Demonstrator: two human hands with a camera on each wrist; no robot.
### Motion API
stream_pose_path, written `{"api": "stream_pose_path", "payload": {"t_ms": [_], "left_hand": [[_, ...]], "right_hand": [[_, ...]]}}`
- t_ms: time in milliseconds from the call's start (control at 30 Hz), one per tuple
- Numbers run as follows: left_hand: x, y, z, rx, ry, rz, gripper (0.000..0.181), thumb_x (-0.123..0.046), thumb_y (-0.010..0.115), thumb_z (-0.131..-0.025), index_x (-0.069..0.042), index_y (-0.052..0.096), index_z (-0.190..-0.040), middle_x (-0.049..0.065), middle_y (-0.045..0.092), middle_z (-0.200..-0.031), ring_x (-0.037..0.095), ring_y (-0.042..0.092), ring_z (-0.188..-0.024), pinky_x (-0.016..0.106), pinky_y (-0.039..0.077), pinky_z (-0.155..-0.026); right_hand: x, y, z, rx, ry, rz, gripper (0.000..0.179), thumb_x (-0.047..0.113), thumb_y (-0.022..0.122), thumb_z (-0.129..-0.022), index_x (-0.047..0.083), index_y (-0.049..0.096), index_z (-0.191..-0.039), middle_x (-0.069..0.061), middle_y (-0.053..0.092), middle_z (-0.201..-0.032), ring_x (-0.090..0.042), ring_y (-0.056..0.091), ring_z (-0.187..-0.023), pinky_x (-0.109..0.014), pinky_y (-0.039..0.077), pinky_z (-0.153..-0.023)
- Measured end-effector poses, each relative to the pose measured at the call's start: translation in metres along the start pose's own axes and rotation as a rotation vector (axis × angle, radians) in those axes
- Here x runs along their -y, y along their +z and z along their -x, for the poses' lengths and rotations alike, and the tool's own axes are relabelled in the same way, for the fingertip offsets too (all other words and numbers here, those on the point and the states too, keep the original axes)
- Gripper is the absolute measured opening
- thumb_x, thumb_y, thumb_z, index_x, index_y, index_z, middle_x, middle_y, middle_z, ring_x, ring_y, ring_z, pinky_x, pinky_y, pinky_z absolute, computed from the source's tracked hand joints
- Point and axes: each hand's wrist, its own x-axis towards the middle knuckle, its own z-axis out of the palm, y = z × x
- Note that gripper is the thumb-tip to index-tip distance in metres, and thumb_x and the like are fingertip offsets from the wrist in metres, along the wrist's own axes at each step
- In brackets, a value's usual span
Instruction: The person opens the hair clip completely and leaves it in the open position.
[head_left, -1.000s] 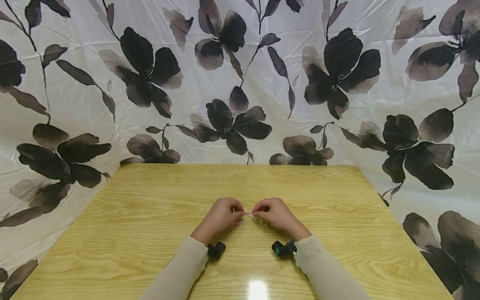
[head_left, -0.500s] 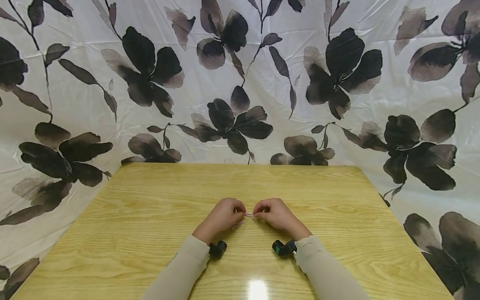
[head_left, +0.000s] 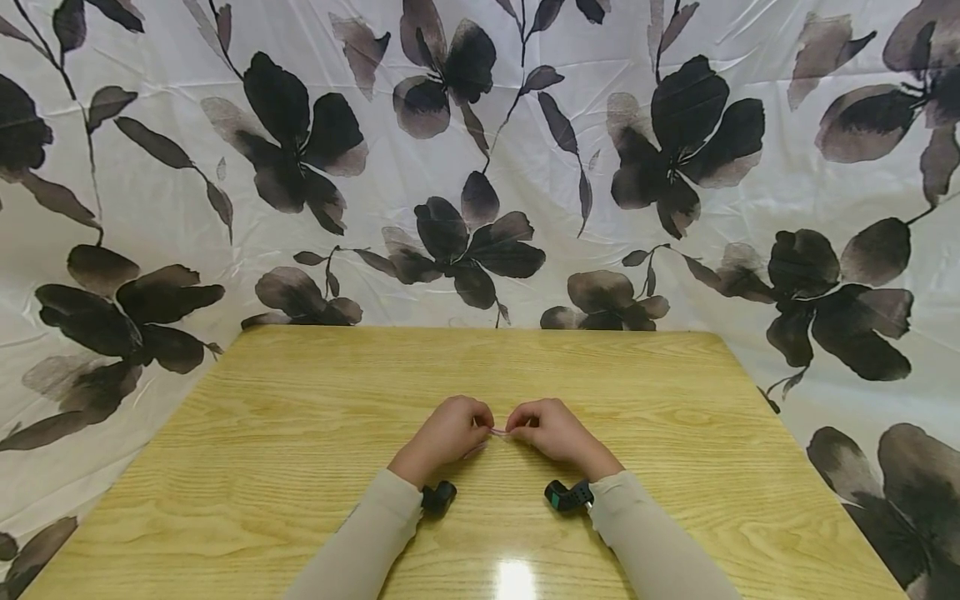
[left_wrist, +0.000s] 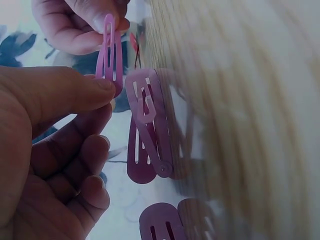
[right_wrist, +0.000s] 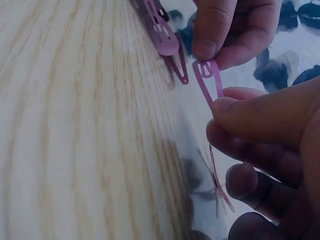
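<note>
A small pink snap hair clip (right_wrist: 218, 84) is stretched between both hands, just above the table. My left hand (head_left: 448, 433) pinches one end of it between thumb and index finger. The other end is pinched by the thumb and index finger of my right hand (head_left: 553, 429). In the left wrist view the held clip (left_wrist: 111, 57) shows its slotted parts standing slightly apart; I cannot tell whether it is snapped. Beside my left hand, more pink clips (left_wrist: 150, 125) lie on the table, overlapping one another. Another clip (left_wrist: 161, 220) is partly cut off at the lower edge.
The wood-grain table (head_left: 315, 383) spreads around both hands. A white cloth with dark flowers (head_left: 555, 250) hangs behind and beside it. Black cameras sit on the left wrist (head_left: 439, 498) and right wrist (head_left: 566, 497). A thin reddish item (right_wrist: 220, 185) lies beyond the right fingers, its kind unclear.
My left hand has shifted slightly right, toward the right hand, so less of the clip shows between them. The right hand stays almost still, and both keep their pinch.
</note>
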Motion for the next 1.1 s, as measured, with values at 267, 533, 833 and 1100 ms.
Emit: {"api": "stream_pose_path", "payload": {"t_ms": [267,533,833,1100], "left_hand": [[0.0005,0.0009,-0.0006,0.024,-0.003,0.006,0.007,-0.010,0.067,-0.088,-0.014,0.071,-0.085,-0.004,0.065,-0.078,0.009,0.051,-0.063,0.024,0.044,-0.061],[-0.0017,0.0001,0.0018,0.022,0.016,-0.051,0.008,-0.011,0.067,-0.088,-0.015,0.072,-0.084,-0.005,0.066,-0.081,0.010,0.054,-0.074,0.028,0.047,-0.069],[-0.0034,0.0004,0.0026,0.017,0.028,-0.122,0.007,-0.013,0.068,-0.088,-0.016,0.073,-0.085,-0.005,0.067,-0.083,0.013,0.056,-0.084,0.034,0.048,-0.080],[-0.0032,0.0010,0.0017,0.034,0.027,-0.145,0.007,-0.014,0.067,-0.090,-0.015,0.074,-0.087,-0.003,0.070,-0.087,0.015,0.058,-0.087,0.035,0.049,-0.082]], "right_hand": [[-0.0011,0.0007,-0.0001,0.016,-0.019,0.013,0.008,0.018,0.070,-0.089,0.025,0.072,-0.085,0.012,0.067,-0.082,-0.005,0.058,-0.074,-0.024,0.047,-0.071],[-0.0030,0.0027,-0.0009,0.035,-0.050,0.032,0.008,0.016,0.069,-0.089,0.023,0.072,-0.087,0.013,0.068,-0.081,-0.003,0.060,-0.076,-0.024,0.048,-0.074],[-0.0009,0.0033,0.0005,0.043,-0.036,0.045,0.011,0.016,0.066,-0.091,0.024,0.071,-0.087,0.013,0.067,-0.081,-0.005,0.060,-0.077,-0.026,0.048,-0.075],[-0.0003,0.0037,0.0015,0.046,-0.034,0.054,0.011,0.015,0.066,-0.092,0.024,0.070,-0.088,0.013,0.067,-0.082,-0.005,0.059,-0.079,-0.028,0.048,-0.077]]}}
